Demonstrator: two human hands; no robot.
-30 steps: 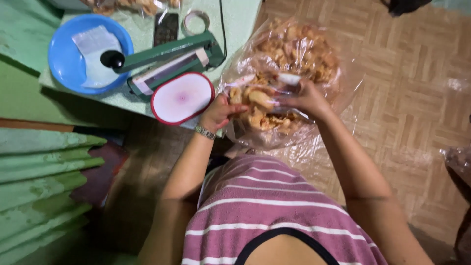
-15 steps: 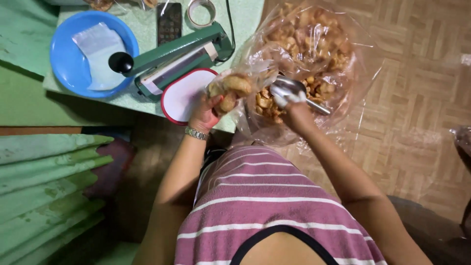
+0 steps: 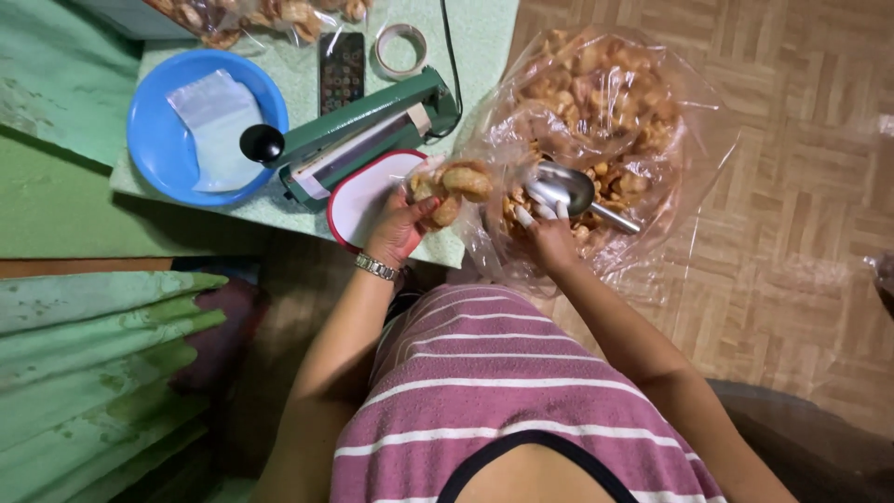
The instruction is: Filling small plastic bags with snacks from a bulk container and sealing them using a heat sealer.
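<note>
My left hand [image 3: 399, 228] grips a small clear bag of fried snacks [image 3: 452, 186] and holds it just over the white, red-rimmed scale [image 3: 358, 200] at the table's edge. My right hand [image 3: 549, 237] is inside the large clear bag of fried snacks [image 3: 605, 102]. Its fingertips touch the bowl of a metal scoop [image 3: 563, 186] lying on the snacks, with the handle pointing right. Whether those fingers grip the scoop is unclear.
On the green table [image 3: 475, 37] are a green heat sealer [image 3: 363, 130] with a black knob, a blue bowl [image 3: 154, 140] holding empty clear bags, a phone [image 3: 342, 58], a tape roll [image 3: 400, 48] and filled snack bags [image 3: 261, 14]. Parquet floor lies to the right, green folded boards to the left.
My left hand lifted the filled small bag out of the large bag and moved it left over the scale. My right hand lowered the scoop onto the snacks.
</note>
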